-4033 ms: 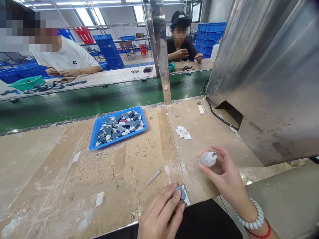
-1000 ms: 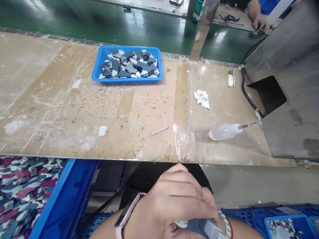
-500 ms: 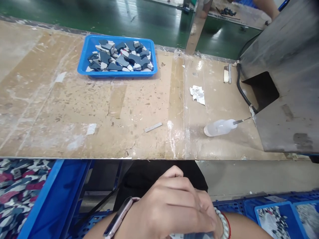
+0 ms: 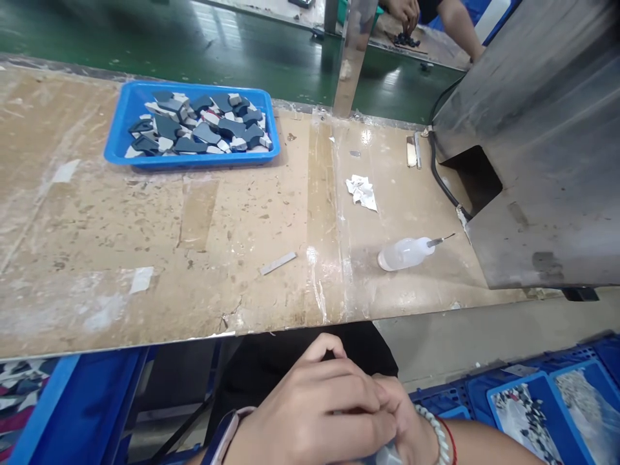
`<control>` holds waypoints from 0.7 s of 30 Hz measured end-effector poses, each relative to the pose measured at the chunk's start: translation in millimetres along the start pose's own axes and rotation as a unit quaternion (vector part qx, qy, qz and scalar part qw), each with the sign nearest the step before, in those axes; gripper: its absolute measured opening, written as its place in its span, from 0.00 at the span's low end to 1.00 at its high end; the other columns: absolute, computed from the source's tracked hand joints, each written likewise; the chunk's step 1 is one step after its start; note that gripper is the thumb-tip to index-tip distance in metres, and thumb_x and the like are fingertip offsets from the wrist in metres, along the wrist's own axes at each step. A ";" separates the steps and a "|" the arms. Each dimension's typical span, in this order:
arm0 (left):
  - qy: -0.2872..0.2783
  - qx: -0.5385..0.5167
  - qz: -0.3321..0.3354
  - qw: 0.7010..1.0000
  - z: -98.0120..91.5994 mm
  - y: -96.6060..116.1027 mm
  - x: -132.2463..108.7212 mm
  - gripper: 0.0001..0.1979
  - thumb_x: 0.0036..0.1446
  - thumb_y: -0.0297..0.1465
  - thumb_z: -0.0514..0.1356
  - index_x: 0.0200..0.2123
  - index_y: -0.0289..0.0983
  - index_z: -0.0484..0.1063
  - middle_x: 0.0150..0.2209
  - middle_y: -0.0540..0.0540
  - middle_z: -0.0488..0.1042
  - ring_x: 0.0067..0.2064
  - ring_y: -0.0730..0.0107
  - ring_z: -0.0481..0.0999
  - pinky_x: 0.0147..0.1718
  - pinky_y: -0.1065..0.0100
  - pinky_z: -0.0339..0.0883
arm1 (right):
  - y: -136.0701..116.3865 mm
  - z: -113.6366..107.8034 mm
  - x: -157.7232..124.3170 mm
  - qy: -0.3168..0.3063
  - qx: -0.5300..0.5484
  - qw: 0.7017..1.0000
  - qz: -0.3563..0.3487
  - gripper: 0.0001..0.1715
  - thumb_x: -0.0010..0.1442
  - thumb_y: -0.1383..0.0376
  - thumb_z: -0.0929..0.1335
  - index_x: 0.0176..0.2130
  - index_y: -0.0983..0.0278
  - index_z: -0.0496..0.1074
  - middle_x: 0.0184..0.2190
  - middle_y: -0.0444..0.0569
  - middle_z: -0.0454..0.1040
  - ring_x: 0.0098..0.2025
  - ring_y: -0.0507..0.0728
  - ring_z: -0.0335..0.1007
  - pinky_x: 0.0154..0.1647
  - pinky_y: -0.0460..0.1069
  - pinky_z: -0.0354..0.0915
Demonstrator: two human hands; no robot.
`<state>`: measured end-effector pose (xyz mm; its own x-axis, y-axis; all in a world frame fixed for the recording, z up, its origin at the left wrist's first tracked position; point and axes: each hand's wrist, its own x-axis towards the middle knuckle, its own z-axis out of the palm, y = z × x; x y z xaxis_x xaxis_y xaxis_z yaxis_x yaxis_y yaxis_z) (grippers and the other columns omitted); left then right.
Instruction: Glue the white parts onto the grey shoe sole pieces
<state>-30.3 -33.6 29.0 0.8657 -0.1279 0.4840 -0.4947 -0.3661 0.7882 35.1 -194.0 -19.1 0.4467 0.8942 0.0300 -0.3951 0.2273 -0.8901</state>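
Note:
My left hand, with a watch on its wrist, is closed over my right hand above my lap. My right hand, wearing a white beaded bracelet and a red string, has its fingers curled under and against the left. Between them a small grey-and-white piece shows at the bottom edge, mostly covered by the fingers. On the bench beyond, a blue tray holds many similar dark grey and white pieces. A clear squeeze bottle with a needle tip lies on its side to the right.
A thin grey strip and crumpled white paper lie on the bench. A metal housing stands at right. Blue bins with parts are below right, another bin below left. Across the green belt, a co-worker's hand handles dark pieces.
The view has shifted and turned, so the bench contents appear further left. My hands stay together over my lap. The co-worker's hand has come into view at the top.

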 end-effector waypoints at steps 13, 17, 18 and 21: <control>-0.039 -0.008 0.011 0.999 -8.6 9.1 -10.8 0.15 0.75 0.31 0.49 0.43 0.40 0.75 0.31 0.51 0.82 0.34 0.67 0.83 0.47 0.59 0.75 | 2.0 3.1 4.6 -0.077 -0.009 0.996 -0.040 0.24 0.55 0.45 0.76 0.33 0.62 0.74 0.25 0.42 0.65 0.25 0.52 0.62 0.28 0.45 0.63; 0.035 0.018 0.008 0.999 -7.3 7.0 -9.2 0.19 0.77 0.36 0.46 0.41 0.36 0.74 0.30 0.49 0.80 0.35 0.69 0.81 0.50 0.60 0.67 | 7.1 1.9 12.5 -0.075 0.013 0.995 -0.062 0.27 0.51 0.45 0.79 0.31 0.63 0.71 0.23 0.39 0.62 0.23 0.50 0.56 0.23 0.43 0.58; 0.046 0.020 0.007 0.999 -7.1 6.8 -8.8 0.19 0.77 0.37 0.47 0.40 0.35 0.73 0.30 0.49 0.80 0.34 0.70 0.80 0.50 0.60 0.66 | 8.4 1.8 13.7 -0.077 0.027 0.995 -0.060 0.27 0.50 0.45 0.79 0.29 0.63 0.70 0.22 0.39 0.61 0.22 0.49 0.54 0.22 0.43 0.57; 0.052 0.015 0.006 0.999 -5.8 6.0 -8.0 0.19 0.77 0.36 0.48 0.39 0.34 0.74 0.29 0.49 0.78 0.33 0.71 0.78 0.49 0.60 0.64 | 9.6 2.5 14.1 -0.085 0.046 0.994 -0.048 0.28 0.51 0.47 0.79 0.27 0.62 0.66 0.21 0.39 0.58 0.22 0.49 0.51 0.21 0.43 0.55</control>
<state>-40.7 -29.5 32.1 0.8467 -0.0364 0.5308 -0.5006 -0.3920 0.7718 35.6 -178.3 -26.1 0.3466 0.9170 0.1973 -0.4314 0.3426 -0.8346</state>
